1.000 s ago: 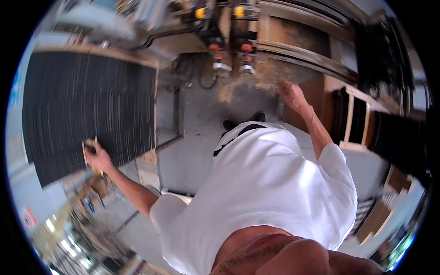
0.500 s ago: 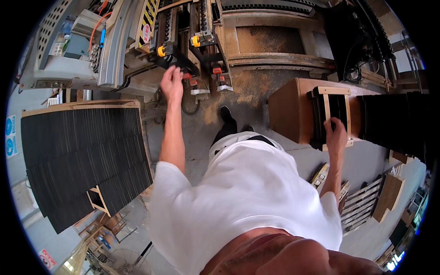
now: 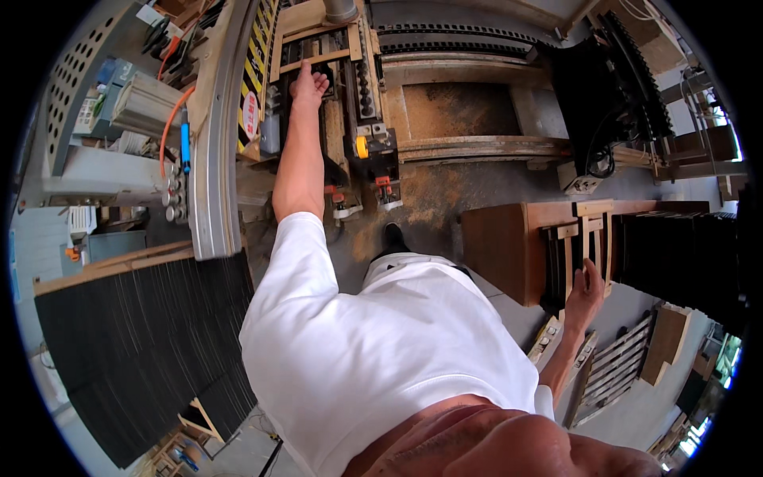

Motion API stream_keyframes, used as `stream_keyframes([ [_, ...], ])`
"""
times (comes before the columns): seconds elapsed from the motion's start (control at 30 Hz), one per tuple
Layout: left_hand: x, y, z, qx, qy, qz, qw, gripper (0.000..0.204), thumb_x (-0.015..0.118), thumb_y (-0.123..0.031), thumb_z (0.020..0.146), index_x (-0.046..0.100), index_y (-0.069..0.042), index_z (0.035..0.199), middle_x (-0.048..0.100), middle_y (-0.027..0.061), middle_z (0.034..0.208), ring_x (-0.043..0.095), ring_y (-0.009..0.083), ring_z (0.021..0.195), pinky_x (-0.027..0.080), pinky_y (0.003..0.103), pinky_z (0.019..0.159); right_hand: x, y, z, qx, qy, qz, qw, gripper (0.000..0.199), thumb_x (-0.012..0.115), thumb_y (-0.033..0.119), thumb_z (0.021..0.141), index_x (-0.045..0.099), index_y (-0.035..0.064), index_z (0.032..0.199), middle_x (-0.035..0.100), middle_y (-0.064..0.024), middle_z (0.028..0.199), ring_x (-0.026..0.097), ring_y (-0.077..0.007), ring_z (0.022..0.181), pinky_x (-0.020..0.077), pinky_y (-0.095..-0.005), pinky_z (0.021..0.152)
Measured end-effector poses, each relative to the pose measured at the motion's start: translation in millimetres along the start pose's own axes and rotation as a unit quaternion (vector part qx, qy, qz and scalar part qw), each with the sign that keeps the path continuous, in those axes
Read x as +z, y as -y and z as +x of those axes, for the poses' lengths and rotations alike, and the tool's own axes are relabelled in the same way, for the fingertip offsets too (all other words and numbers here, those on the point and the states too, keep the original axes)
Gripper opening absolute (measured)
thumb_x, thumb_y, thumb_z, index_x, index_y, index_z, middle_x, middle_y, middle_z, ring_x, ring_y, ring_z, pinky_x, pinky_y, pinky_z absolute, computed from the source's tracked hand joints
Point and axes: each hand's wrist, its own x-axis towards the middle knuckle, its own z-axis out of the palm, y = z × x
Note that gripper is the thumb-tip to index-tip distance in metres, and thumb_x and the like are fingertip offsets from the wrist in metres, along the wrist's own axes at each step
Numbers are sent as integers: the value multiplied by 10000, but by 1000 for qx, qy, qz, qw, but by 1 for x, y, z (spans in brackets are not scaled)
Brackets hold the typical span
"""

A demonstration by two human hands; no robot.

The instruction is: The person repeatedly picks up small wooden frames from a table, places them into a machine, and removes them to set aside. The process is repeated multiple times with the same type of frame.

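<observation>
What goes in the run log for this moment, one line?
left hand: on dark piece in woodworking machine, grip unclear | right hand: on wooden rack, grip unclear | black slat stack: at left

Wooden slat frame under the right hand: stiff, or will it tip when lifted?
Wooden slat frame: probably rigid, as its slats join crosspieces. Likely light, being thin open wood. It stands on edge against dark panels, so it may tip; the right hand rests on it.

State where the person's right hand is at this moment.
In the head view, the right hand is low on the right, resting on a light wooden frame beside upright dark slats on the brown table.
</observation>
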Motion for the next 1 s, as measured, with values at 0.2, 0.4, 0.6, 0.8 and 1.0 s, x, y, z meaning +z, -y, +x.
stream_keyframes([
  [0.2, -16, -3, 47, -31, 71, -87, 993, 229, 624, -294, 949, 596, -103, 1072, 609, 81, 797, 614, 197, 701, 519, 320, 566, 58, 118, 64, -240, 57, 16, 969, 243, 647, -11, 843, 656, 33, 1082, 667, -131, 1050, 615, -311, 940, 501, -369, 826],
  [0.4, -51, 28, -44, -50, 119, -154, 980, 171, 627, -220, 938, 603, -60, 991, 648, 53, 850, 667, 183, 740, 588, 314, 634, 177, 262, 123, -456, 116, 82, 879, 242, 656, 14, 802, 671, 66, 1037, 673, -81, 1034, 596, -289, 941, 497, -387, 835],
  [0.6, -116, 66, -206, -72, 97, -114, 986, 198, 573, -248, 974, 616, -65, 1036, 667, 53, 926, 664, 164, 813, 577, 323, 719, 320, 363, 143, -603, 171, 104, 772, 255, 627, 105, 813, 673, 101, 1064, 680, -66, 990, 593, -279, 930, 489, -401, 825],
  [0.8, -160, 85, -312, -66, 30, -140, 987, 201, 593, -251, 962, 603, -69, 1048, 658, 43, 915, 666, 165, 798, 570, 308, 703, 418, 415, 134, -662, 169, 71, 727, 331, 624, 72, 783, 671, 131, 1105, 685, -59, 1033, 597, -295, 938, 481, -409, 831],
  [1.0, -184, 106, -365, -58, -64, -212, 974, 208, 604, -258, 955, 614, -65, 1032, 668, 57, 909, 669, 176, 812, 570, 310, 697, 447, 442, 164, -661, 152, 53, 733, 319, 595, 81, 800, 676, 144, 1102, 696, -59, 1022, 609, -284, 965, 458, -402, 839],
])
